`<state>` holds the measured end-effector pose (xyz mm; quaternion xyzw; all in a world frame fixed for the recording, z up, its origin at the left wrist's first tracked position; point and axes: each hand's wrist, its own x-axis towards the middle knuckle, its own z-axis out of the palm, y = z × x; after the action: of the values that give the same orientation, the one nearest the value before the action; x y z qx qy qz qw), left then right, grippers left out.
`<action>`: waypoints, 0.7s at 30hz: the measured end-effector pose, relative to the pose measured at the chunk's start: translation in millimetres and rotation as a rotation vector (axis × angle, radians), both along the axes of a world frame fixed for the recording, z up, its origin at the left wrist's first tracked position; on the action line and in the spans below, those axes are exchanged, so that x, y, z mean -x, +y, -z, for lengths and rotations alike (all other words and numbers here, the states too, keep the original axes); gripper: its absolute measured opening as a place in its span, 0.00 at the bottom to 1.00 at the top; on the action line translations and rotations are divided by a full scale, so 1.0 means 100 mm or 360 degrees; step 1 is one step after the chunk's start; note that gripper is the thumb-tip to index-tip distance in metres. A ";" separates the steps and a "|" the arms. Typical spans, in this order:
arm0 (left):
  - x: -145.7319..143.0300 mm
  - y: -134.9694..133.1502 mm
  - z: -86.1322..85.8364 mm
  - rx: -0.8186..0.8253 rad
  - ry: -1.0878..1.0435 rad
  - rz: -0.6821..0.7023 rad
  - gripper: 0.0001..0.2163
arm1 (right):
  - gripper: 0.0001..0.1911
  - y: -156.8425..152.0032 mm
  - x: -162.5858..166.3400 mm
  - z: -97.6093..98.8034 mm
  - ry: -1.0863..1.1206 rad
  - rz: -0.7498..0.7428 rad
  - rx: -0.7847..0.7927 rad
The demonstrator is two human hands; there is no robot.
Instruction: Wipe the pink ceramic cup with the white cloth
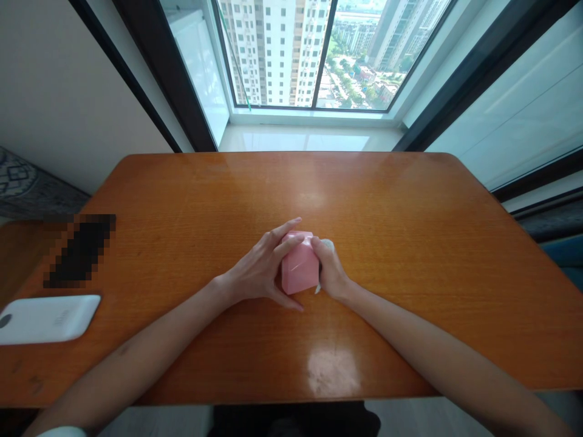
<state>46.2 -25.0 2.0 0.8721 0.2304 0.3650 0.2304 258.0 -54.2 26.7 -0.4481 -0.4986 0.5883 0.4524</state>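
Observation:
A small glossy pink box (300,271) with angled faces is between my hands, near the middle of the wooden table. My left hand (263,264) grips it from the left, with spread fingers over its top and the thumb along its near side. At the right side, my right hand (334,270) is closed around a crumpled white cloth or tissue (328,244), mostly hidden by the fingers. The right thumb touches the box's upper right edge. I cannot tell whether the box rests on the table.
A flat white rounded object (50,320) lies at the table's left edge. Behind it is a dark, pixelated item (82,252). Beyond the wooden table (410,200) are a window ledge and a window (314,54), with dark frames on both sides.

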 end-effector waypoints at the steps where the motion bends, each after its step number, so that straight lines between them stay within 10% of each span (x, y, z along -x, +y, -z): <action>1: 0.01 0.02 0.00 -0.0128 0.0060 -0.0003 0.64 | 0.37 0.01 0.00 0.00 0.0013 -0.0009 0.0009; 6: -0.01 0.01 -0.11 -0.0177 -0.0003 -0.0081 0.54 | 0.36 -0.01 -0.02 0.06 0.0036 0.0002 -0.0076; 14: -0.08 -0.10 -0.13 0.0639 -0.0178 -0.0094 0.51 | 0.38 -0.04 -0.02 0.10 -0.0010 0.0019 -0.0010; 21: 0.00 0.01 0.00 -0.0199 0.0097 -0.0069 0.61 | 0.37 0.02 0.01 0.05 0.0055 0.0043 0.0029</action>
<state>45.7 -23.7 1.9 0.8903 0.2328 0.3569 0.1603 256.8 -51.9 22.2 -0.4486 -0.4791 0.5943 0.4647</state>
